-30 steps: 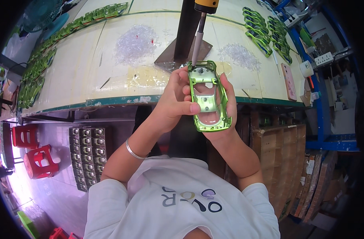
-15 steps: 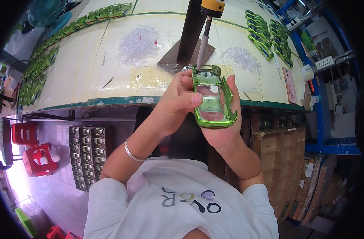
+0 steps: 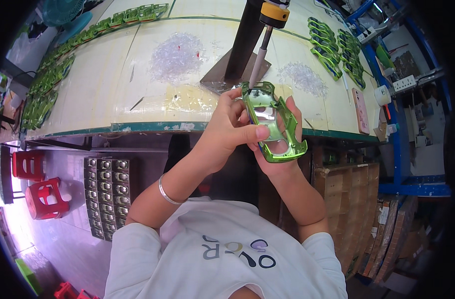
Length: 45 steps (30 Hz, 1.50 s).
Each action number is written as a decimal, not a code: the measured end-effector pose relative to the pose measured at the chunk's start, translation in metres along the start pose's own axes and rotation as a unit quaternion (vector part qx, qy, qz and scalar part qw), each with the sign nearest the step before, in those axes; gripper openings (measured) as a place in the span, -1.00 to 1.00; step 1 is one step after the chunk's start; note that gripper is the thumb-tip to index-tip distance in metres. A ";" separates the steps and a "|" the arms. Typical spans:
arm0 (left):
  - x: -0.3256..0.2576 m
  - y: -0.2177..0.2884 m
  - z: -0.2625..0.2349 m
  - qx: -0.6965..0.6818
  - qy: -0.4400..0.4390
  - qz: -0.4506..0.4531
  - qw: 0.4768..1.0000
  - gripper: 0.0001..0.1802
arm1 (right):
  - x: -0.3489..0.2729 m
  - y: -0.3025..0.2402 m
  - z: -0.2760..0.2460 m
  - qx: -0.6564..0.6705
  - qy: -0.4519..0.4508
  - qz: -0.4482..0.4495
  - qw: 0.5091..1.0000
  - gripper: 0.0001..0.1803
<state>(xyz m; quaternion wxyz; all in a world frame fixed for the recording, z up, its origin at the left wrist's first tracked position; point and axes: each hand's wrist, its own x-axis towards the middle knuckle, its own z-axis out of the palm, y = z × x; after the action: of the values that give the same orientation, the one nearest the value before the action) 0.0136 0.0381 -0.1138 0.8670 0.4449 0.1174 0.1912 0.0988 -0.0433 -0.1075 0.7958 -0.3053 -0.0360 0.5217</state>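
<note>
Resting between both hands' grip: green car shell.

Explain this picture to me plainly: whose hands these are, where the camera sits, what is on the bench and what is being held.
The camera sits on a person's head and looks down, so the curved edges are lens bending. Both forearms come from below. The left hand and right hand hold a shiny green toy car shell together, its end up against the tip of a tool hanging from a dark stand. On the pale bench lie heaps of clear plastic bits and rows of more green shells. Red stools stand below.
</note>
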 end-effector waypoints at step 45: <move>-0.033 -0.012 -0.007 0.133 -0.053 0.095 0.985 0.22 | 0.031 -0.020 -0.043 0.172 -0.284 0.264 0.906 -0.30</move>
<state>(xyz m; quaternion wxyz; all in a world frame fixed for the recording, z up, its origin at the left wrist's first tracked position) -0.0158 0.0223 -0.1268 0.7830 0.5746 0.0530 0.2321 0.1449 -0.0411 -0.1398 0.6256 -0.0011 -0.0886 0.7751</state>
